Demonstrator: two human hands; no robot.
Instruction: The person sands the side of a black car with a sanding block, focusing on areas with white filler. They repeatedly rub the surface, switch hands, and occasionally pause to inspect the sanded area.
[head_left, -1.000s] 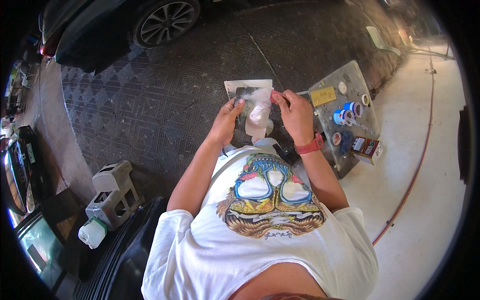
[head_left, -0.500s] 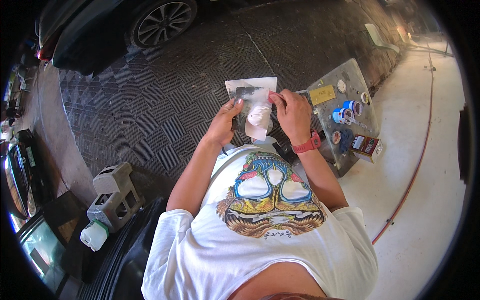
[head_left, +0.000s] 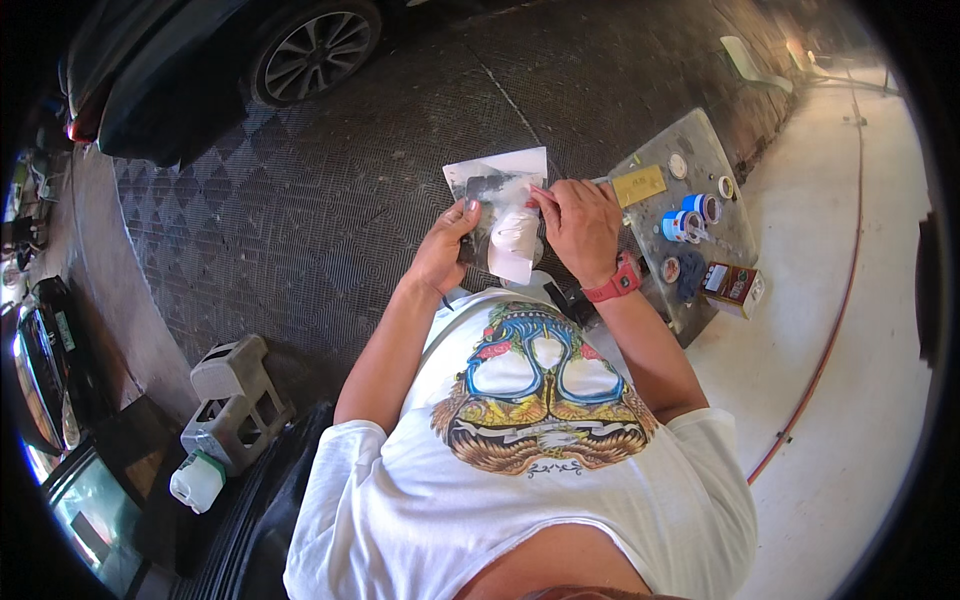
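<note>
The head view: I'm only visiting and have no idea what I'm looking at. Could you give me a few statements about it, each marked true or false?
1. The left hand holds a sheet with a white lump on it. True.
2. The right hand has a green piece in its fingers. False: the small piece there is red.
3. A red watch is on the right wrist. True.
4. The yellow card lies on the floor. False: the card lies on the table.
5. Two blue-and-white cans are side by side on the table. True.
6. The white jug is beside the car wheel. False: the jug is by the grey stool.
</note>
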